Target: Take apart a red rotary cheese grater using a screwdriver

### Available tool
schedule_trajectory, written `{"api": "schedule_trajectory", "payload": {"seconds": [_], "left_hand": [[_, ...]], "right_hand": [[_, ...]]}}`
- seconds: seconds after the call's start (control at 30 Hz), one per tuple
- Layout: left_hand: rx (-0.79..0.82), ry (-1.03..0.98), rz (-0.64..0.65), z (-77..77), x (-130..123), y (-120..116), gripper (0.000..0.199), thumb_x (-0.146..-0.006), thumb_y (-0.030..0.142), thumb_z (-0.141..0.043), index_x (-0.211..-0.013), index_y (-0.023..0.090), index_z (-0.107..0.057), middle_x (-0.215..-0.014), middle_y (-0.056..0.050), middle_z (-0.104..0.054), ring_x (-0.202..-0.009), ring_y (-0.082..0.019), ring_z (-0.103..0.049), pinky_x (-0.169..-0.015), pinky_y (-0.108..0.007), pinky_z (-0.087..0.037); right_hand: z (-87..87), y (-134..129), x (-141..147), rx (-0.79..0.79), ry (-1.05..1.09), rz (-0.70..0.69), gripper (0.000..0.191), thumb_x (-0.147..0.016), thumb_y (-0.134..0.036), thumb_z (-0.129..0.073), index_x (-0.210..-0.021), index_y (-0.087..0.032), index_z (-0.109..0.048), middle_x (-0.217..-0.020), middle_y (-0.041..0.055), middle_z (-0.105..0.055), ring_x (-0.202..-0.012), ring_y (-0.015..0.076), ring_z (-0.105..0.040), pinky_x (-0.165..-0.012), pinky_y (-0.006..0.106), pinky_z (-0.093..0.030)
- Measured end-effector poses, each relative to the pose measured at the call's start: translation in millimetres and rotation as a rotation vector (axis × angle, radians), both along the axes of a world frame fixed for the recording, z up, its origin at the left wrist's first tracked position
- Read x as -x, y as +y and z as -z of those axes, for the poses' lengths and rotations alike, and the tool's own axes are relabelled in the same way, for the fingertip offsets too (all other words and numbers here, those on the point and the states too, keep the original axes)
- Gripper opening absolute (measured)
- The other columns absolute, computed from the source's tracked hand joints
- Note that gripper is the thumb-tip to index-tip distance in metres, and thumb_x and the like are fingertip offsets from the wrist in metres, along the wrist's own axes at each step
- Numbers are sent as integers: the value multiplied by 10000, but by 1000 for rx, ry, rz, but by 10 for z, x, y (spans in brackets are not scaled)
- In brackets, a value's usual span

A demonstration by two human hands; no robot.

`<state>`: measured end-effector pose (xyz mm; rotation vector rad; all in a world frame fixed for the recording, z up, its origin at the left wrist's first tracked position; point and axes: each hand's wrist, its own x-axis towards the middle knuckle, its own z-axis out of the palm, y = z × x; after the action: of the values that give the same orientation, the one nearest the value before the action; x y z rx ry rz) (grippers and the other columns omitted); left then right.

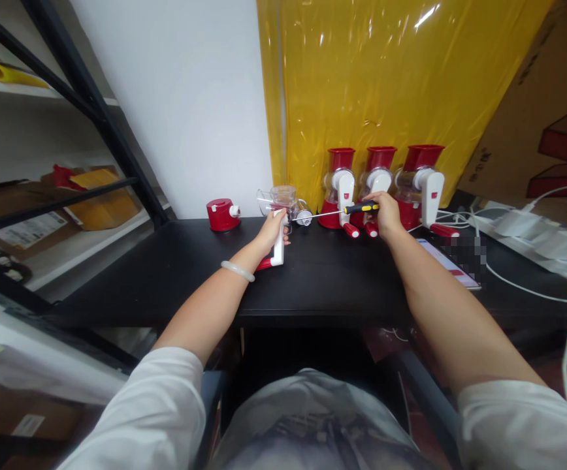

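- Black tabletop (pixel 313 287) is backed by a yellow plastic sheet (pixel 391 78).
- Above its rear part, a white crank (pixel 278 251) with a red grip is held upright, the fingers of the left hand (pixel 270 235) being wrapped around it.
- A screwdriver (pixel 359 207) is clamped by its handle in the fingers of the right hand (pixel 386 214); its shaft is directed toward the crank, but contact cannot be told.
- Just behind the left hand, a clear housing (pixel 283 194) is seen.
- Farther left, a red base (pixel 223 217) is placed; rightward, three red-and-white grinders (pixel 379 180) are lined up.
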<state>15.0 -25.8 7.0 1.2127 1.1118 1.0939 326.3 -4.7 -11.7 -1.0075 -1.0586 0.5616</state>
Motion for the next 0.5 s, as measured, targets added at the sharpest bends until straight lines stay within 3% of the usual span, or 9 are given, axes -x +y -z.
{"api": "schedule_trajectory", "payload": {"seconds": [0.27,0.5], "left_hand": [[-9,-3,4,4,0,-3,259,-1069,505,-538,-1174,271,-500,-586,84,-505,-406,-118,-490,-472,-201,-495],[-14,-36,11,10,7,21,288,-1049,539,-575,-1128,269,-514,-585,82,-509,-406,-115,-487,-476,-204,-495]], "right_hand": [[-12,-14,26,39,101,14,177,-743,-395,-564,-759,-231,-629,-714,8,-599,-563,144,-526,-432,235,-360],[23,2,19,20,10,106,435,-923,-644,-543,-770,-242,-605,-643,-17,-556,-512,139,-506,-446,250,-409]]}}
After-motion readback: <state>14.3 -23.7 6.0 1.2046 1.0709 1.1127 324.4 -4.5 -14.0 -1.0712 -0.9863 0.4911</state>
